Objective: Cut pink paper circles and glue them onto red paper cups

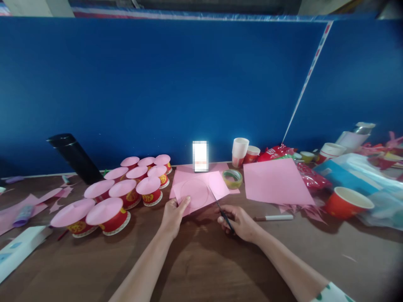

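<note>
A sheet of pink paper with a circle drawn on it is pinched by my left hand, thumb on top near the lower left of the circle. My right hand is closed round the handles of a pair of scissors. The scissors' blades point up and left, meeting the paper's right edge beside the drawn line. More pink paper lies behind the held sheet. To its right stands a roll of tape, close to the scissors' tip.
Several red paper cups with pink discs on top stand at left, before a black flask. At right lie pink sheets, a marker and a red cup. A bright phone-like screen stands near the blue partition.
</note>
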Available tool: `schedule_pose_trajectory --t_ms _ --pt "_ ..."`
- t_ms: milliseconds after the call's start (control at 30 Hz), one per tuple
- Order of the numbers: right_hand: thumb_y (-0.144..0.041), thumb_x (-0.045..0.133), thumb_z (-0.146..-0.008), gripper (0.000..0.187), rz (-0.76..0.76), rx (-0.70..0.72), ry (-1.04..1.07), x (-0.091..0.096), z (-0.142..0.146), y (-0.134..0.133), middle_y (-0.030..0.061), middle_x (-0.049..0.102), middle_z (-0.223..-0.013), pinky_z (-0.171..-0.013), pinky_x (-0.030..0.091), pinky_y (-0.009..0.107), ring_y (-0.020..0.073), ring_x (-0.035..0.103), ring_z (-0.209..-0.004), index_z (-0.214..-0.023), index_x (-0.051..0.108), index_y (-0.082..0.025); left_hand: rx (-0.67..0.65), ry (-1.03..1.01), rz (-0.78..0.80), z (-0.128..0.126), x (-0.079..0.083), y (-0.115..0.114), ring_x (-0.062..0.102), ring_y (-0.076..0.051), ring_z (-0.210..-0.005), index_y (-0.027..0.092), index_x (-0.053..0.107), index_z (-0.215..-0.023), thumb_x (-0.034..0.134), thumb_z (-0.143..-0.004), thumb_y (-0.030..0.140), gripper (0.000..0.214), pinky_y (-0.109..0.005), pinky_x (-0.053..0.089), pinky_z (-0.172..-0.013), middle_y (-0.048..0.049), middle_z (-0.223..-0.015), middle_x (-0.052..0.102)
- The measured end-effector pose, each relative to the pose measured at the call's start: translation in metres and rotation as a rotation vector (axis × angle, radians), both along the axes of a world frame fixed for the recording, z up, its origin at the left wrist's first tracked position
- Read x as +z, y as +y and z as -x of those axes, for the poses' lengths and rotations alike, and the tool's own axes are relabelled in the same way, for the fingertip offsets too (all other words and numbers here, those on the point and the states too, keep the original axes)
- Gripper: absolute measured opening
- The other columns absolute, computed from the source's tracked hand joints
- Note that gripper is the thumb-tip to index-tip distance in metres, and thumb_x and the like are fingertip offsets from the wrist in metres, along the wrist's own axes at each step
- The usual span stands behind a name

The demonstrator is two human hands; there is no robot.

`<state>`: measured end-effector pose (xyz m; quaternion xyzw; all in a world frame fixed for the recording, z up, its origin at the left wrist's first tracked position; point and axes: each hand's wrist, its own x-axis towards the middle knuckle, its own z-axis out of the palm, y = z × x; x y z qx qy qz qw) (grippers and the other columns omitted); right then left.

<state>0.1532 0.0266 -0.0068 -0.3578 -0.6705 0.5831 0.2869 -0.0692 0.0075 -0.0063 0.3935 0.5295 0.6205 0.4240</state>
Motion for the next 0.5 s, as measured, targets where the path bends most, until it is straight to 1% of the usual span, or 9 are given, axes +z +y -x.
schedule_pose_trajectory --t_ms 100,233,400,500 --pt "-0.042 0.056 -0.078 0.033 -0.002 0.003 -0.017 0.001 0.000 0.001 -0.0028 0.053 -0.058 -0.038 0.033 0.016 0.0083 0.049 -0.047 -0.098 0.056 -0.016 -0.012 -0.006 0.012 -0.002 -0.001 0.000 0.062 -0.019 -0.070 0.009 0.068 -0.084 0.069 -0.065 0.041 0.038 -0.031 0.046 -0.069 -0.0094 -0.080 0.069" --pt "-0.045 0.055 -0.078 0.035 -0.020 0.015 -0.025 0.004 -0.001 0.001 -0.0022 0.054 -0.058 -0.038 0.034 0.016 0.0085 0.050 -0.047 -0.095 0.056 -0.015 -0.047 -0.068 0.024 -0.005 0.000 -0.002 0.063 -0.020 -0.074 0.008 0.067 -0.089 0.070 -0.065 0.039 0.039 -0.032 0.046 -0.072 -0.0108 -0.083 0.069" --pt "-0.048 0.052 -0.080 0.035 -0.009 0.021 -0.005 0.005 -0.002 0.001 -0.0008 0.056 -0.062 -0.038 0.034 0.016 0.0088 0.052 -0.048 -0.093 0.054 -0.015 -0.104 -0.171 0.052 -0.010 0.005 -0.005 0.064 -0.021 -0.078 0.008 0.067 -0.094 0.071 -0.065 0.038 0.042 -0.033 0.046 -0.076 -0.0118 -0.085 0.070" --pt "-0.049 0.051 -0.080 0.035 -0.017 0.024 0.000 0.005 -0.002 0.001 -0.0001 0.057 -0.063 -0.039 0.035 0.016 0.0089 0.053 -0.050 -0.084 0.053 -0.015 -0.125 -0.163 0.060 -0.012 0.008 -0.006 0.064 -0.021 -0.078 0.009 0.067 -0.095 0.071 -0.065 0.038 0.042 -0.034 0.046 -0.078 -0.0115 -0.086 0.070"
